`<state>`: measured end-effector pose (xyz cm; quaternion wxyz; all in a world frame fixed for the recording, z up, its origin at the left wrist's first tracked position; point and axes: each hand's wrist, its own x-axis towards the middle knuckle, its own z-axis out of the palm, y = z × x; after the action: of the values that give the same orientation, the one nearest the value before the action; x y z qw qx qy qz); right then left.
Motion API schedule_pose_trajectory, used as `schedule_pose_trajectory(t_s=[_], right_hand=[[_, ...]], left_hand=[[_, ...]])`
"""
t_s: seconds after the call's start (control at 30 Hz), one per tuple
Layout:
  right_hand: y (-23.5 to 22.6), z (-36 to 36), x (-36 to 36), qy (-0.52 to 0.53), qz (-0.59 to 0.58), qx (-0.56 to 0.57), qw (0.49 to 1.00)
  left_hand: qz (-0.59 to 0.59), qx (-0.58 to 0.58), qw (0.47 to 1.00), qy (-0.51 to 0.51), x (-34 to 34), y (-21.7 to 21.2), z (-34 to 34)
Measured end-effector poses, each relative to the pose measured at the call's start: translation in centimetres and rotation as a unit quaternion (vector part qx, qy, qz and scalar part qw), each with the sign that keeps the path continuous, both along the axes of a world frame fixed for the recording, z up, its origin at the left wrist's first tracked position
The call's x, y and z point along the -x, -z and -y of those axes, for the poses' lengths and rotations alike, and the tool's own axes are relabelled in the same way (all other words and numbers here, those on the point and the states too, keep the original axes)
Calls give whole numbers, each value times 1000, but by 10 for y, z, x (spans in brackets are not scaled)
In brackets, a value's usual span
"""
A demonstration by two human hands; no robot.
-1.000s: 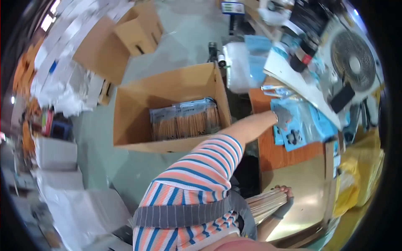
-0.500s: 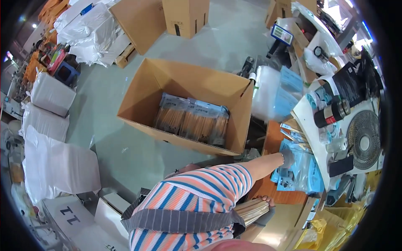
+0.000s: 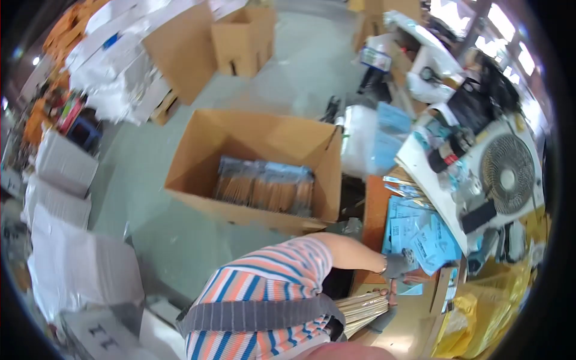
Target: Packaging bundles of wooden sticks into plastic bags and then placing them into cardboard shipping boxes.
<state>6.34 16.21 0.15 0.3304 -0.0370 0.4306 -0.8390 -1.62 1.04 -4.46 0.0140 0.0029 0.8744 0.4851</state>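
My right hand (image 3: 391, 294), in a grey sleeve or fingerless glove, is wrapped round the end of a bundle of thin wooden sticks (image 3: 363, 309), close to my body. Just above it my left hand (image 3: 398, 266), grey-covered with bare fingertips, pinches a light-blue and clear plastic bag (image 3: 412, 290); blur and the hand hide part of the grip. Several printed blue packets (image 3: 414, 234) lie spread on the orange-brown tabletop (image 3: 375, 225) beyond my left hand.
An open cardboard box (image 3: 252, 222) holds bagged stick bundles (image 3: 264, 189). A white table with a fan (image 3: 507, 168), a dark bottle (image 3: 450, 150) and a black phone-like slab (image 3: 479, 216) stands at the right. Yellow plastic (image 3: 480, 318) lies lower right; white sacks (image 3: 78, 258) line the left.
My left hand has drawn back from the blue packets toward my right hand, and a blue bag now shows under its fingers. The right hand keeps the sticks. The view has shifted.
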Motion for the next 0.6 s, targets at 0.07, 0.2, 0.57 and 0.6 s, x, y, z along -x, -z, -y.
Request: schedule_pose_trajectory(t_s=[0.07, 0.2, 0.57, 0.6], right_hand=[[15, -18, -6, -3, 45, -22, 999], [19, -34, -24, 38, 58, -39, 997], [205, -168, 32, 255, -113, -186, 942], [207, -195, 17, 249, -120, -208, 938]], left_hand=[[-8, 18, 999, 41, -27, 1, -4], [-87, -52, 995, 2, -57, -5, -39], [-318, -39, 943, 93, -128, -50, -56], [-342, -68, 934, 74, -139, -53, -51]])
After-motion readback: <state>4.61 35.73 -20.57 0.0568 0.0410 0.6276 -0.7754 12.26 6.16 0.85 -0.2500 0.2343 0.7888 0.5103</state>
